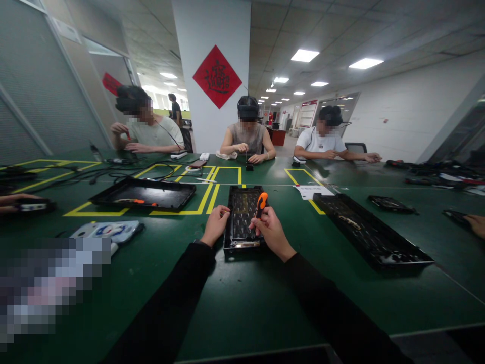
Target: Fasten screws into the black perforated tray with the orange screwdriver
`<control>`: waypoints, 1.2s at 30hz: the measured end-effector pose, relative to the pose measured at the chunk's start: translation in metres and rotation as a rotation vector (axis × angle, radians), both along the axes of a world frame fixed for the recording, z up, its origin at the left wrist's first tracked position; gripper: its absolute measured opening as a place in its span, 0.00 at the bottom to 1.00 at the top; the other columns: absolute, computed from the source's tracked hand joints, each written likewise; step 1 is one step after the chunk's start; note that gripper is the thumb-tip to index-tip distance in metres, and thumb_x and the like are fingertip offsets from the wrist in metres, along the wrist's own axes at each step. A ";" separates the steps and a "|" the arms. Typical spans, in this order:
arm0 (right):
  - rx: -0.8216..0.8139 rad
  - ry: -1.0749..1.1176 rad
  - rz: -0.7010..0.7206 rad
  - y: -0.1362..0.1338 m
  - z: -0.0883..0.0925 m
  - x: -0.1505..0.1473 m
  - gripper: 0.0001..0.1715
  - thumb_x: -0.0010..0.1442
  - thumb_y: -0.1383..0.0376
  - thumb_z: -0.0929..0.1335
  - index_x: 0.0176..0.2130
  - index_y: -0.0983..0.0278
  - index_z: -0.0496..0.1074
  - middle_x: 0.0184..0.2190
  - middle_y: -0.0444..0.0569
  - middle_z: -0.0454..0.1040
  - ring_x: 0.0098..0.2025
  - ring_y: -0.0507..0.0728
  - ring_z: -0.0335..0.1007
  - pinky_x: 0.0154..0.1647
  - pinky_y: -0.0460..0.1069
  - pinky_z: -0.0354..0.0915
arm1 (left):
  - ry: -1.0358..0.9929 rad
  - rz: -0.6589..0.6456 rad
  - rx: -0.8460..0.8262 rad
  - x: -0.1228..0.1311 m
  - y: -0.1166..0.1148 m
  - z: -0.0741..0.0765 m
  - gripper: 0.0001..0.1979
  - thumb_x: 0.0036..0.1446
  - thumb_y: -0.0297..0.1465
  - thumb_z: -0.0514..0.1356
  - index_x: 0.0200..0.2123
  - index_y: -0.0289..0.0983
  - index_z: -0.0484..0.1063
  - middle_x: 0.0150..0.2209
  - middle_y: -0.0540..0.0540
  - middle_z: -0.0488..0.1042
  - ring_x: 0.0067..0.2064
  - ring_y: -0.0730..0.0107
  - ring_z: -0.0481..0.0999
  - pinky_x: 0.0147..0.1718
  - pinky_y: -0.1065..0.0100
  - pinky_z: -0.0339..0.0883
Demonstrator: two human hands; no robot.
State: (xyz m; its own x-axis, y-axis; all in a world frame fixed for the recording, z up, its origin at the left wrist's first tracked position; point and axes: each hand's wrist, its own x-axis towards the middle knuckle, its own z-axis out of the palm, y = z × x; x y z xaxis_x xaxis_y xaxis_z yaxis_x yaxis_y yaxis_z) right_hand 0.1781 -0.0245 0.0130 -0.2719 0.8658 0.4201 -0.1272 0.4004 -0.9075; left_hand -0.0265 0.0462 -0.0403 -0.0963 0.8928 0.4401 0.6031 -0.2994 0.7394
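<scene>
A black rectangular frame (242,212) lies lengthwise on the green table in front of me. My left hand (215,225) is closed on its left edge. My right hand (271,230) grips a screwdriver with an orange and black handle (261,201), held upright with its tip down on the frame's near right part. Both my sleeves are black.
A black tray (144,193) with small orange tools sits to the left, a long black frame (369,235) to the right. Three people work across the table, cables (76,174) on the far left. Other hands show at both side edges. Yellow tape lines (206,199) mark the tabletop.
</scene>
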 end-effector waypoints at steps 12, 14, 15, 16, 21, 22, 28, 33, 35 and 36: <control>0.038 -0.020 -0.007 -0.002 0.004 0.001 0.17 0.61 0.58 0.60 0.48 0.64 0.61 0.31 0.45 0.68 0.22 0.47 0.60 0.23 0.44 0.60 | -0.008 0.000 0.005 0.000 0.002 -0.002 0.08 0.53 0.32 0.52 0.34 0.37 0.68 0.35 0.46 0.70 0.35 0.69 0.69 0.36 0.66 0.63; 0.016 0.019 -0.003 -0.001 0.003 0.000 0.18 0.58 0.58 0.64 0.46 0.62 0.59 0.30 0.44 0.68 0.22 0.47 0.61 0.22 0.44 0.59 | -0.010 0.002 0.001 0.000 0.002 -0.001 0.09 0.53 0.32 0.52 0.35 0.37 0.68 0.34 0.46 0.70 0.35 0.69 0.69 0.36 0.66 0.63; 0.010 0.032 -0.004 0.000 0.002 -0.001 0.18 0.57 0.58 0.65 0.45 0.62 0.58 0.30 0.43 0.68 0.23 0.47 0.61 0.21 0.43 0.59 | -0.011 0.003 -0.003 0.000 0.002 -0.001 0.09 0.53 0.32 0.52 0.35 0.37 0.68 0.34 0.46 0.70 0.35 0.69 0.69 0.36 0.66 0.63; 0.008 0.037 -0.006 0.000 0.001 -0.001 0.17 0.56 0.58 0.65 0.43 0.62 0.58 0.30 0.43 0.69 0.23 0.47 0.61 0.21 0.43 0.59 | -0.013 0.006 -0.007 0.000 0.002 -0.001 0.09 0.53 0.32 0.52 0.35 0.37 0.68 0.34 0.46 0.70 0.35 0.69 0.69 0.36 0.66 0.63; 0.060 -0.030 -0.050 0.002 -0.002 0.002 0.14 0.61 0.58 0.60 0.43 0.63 0.62 0.32 0.45 0.69 0.22 0.47 0.60 0.24 0.45 0.60 | -0.022 0.015 -0.005 0.001 0.002 -0.001 0.08 0.52 0.31 0.52 0.34 0.37 0.69 0.34 0.46 0.70 0.35 0.69 0.69 0.36 0.66 0.63; 0.069 -0.044 -0.058 0.002 -0.002 0.002 0.15 0.62 0.58 0.59 0.45 0.63 0.63 0.33 0.46 0.69 0.22 0.47 0.60 0.25 0.45 0.60 | -0.022 0.016 -0.005 0.001 0.002 -0.001 0.08 0.52 0.31 0.52 0.34 0.37 0.69 0.34 0.47 0.70 0.35 0.69 0.69 0.36 0.66 0.63; 0.072 -0.040 -0.059 0.000 0.000 0.003 0.18 0.63 0.59 0.57 0.49 0.62 0.63 0.33 0.46 0.69 0.22 0.48 0.60 0.26 0.46 0.60 | -0.011 0.013 -0.004 -0.001 0.003 -0.002 0.08 0.53 0.31 0.52 0.34 0.37 0.69 0.34 0.46 0.70 0.35 0.69 0.69 0.37 0.66 0.63; 0.069 -0.008 -0.066 0.000 0.000 0.002 0.18 0.63 0.58 0.57 0.48 0.62 0.63 0.32 0.46 0.67 0.22 0.48 0.60 0.25 0.45 0.59 | -0.008 0.010 -0.003 -0.001 0.003 -0.002 0.08 0.53 0.31 0.52 0.34 0.37 0.68 0.34 0.47 0.70 0.35 0.69 0.69 0.37 0.66 0.63; 0.064 0.000 -0.062 0.001 -0.001 0.002 0.17 0.63 0.58 0.58 0.48 0.62 0.63 0.31 0.45 0.67 0.22 0.47 0.59 0.24 0.45 0.59 | -0.003 0.009 -0.003 0.000 0.002 -0.002 0.08 0.53 0.31 0.52 0.34 0.37 0.68 0.34 0.46 0.70 0.36 0.69 0.69 0.37 0.66 0.63; 0.060 0.004 -0.061 0.001 -0.001 0.002 0.17 0.63 0.58 0.58 0.48 0.62 0.63 0.31 0.45 0.67 0.22 0.47 0.59 0.24 0.45 0.59 | -0.001 0.009 -0.003 0.000 0.002 -0.001 0.08 0.53 0.31 0.52 0.34 0.37 0.68 0.34 0.46 0.70 0.36 0.69 0.69 0.37 0.66 0.63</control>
State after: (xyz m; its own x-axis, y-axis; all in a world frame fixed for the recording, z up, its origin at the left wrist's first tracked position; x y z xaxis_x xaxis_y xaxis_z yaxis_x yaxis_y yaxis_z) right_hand 0.1806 -0.0238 0.0124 -0.2178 0.8537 0.4730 -0.1046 0.4614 -0.8810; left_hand -0.0267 0.0483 -0.0416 -0.1047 0.8932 0.4372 0.6050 -0.2917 0.7408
